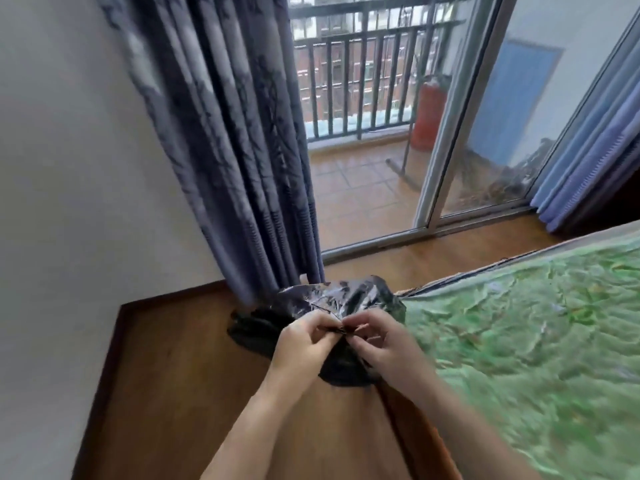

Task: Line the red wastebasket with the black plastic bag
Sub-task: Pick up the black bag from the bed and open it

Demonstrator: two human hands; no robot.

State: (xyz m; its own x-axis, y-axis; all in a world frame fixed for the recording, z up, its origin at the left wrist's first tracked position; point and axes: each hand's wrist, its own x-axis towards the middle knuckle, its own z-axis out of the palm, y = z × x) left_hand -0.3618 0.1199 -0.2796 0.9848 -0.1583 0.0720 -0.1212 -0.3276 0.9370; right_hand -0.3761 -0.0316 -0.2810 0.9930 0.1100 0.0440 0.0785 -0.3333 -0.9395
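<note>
Lower centre: your left hand (304,341) and right hand (382,341) pinch the black plastic bag (346,296), fingers (323,322) clamped on its edge — probably to part its mouth.

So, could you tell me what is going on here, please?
A person beside a green-covered bed holds a crumpled black plastic bag over the wooden floor. The left hand and right hand pinch its edge close together, apparently working the mouth open. The red wastebasket is not in view.
</note>
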